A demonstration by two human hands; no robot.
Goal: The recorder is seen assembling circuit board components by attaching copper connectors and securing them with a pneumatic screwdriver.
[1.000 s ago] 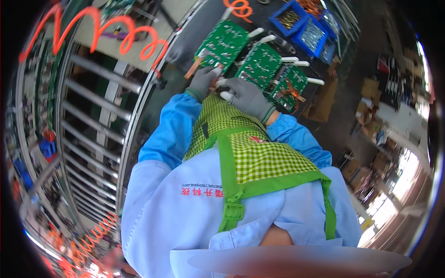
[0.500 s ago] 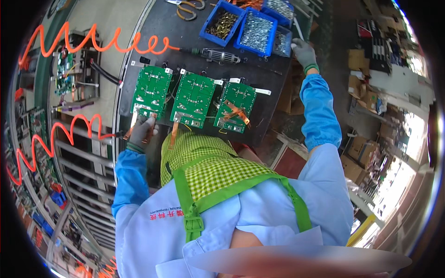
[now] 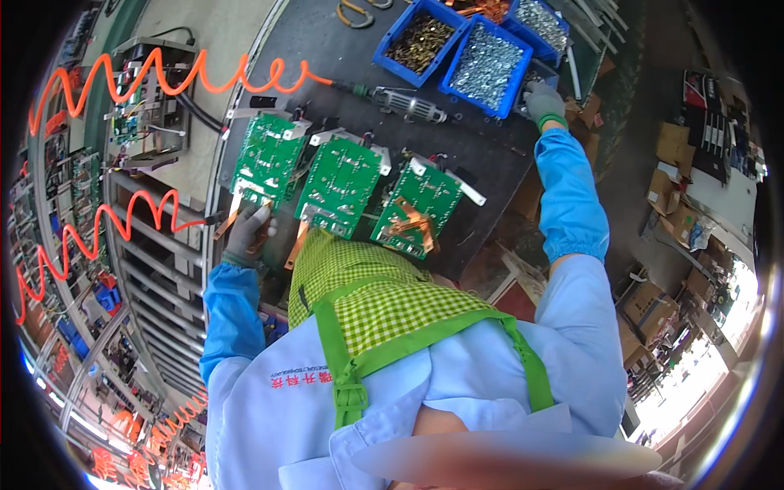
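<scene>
Three green circuit boards, the left (image 3: pixel 265 159), middle (image 3: pixel 339 184) and right (image 3: pixel 418 204), lie in a row on the dark worktable (image 3: pixel 327 57). At the lower edge of the left board, my gloved left hand (image 3: pixel 247 234) is closed on a copper strip, mostly covered by the fingers. Another copper strip (image 3: pixel 226 224) sticks out beside it. One copper strip (image 3: pixel 299 245) hangs off the middle board; crossed copper strips (image 3: pixel 411 220) lie on the right one. My gloved right hand (image 3: pixel 544 104) reaches into a small bin (image 3: pixel 541 72) of fasteners, its fingertips hidden.
Blue bins hold brass-coloured screws (image 3: pixel 418 42), silver fasteners (image 3: pixel 487 65) and more silver hardware (image 3: pixel 541 24). A power screwdriver (image 3: pixel 408 104) on an orange coiled hose (image 3: pixel 208 77) lies behind the boards. Scissors (image 3: pixel 356 11) lie at the far edge; a roller conveyor (image 3: pixel 163 286) runs left.
My right hand has moved from the table's right edge to the small bin. My left hand stays at the left board. The whole view has shifted slightly.
</scene>
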